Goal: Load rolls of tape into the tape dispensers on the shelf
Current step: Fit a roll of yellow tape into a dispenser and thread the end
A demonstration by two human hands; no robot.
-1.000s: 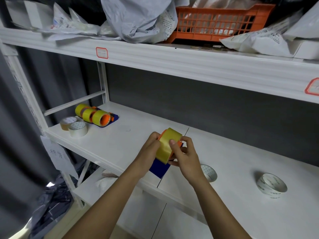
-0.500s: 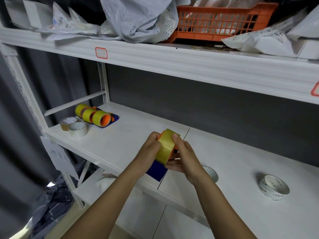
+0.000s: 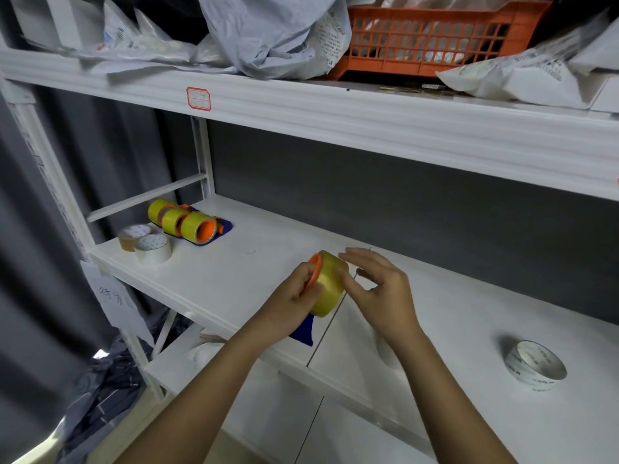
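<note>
Left hand (image 3: 294, 298): grips yellow tape roll (image 3: 330, 284) on dispenser (image 3: 304, 331) | right hand (image 3: 378, 289): fingers loosely spread, beside roll, contact unclear

Right hand (image 3: 378, 289) now off roll (image 3: 330, 284)

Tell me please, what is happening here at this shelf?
A person is loading tape into dispensers. The left hand grips a dispenser with a yellow roll on it, above the shelf. The right hand is beside the roll, fingers loose, holding nothing. Three loaded dispensers lie at the far left beside two loose rolls. One white roll lies at the right.
</note>
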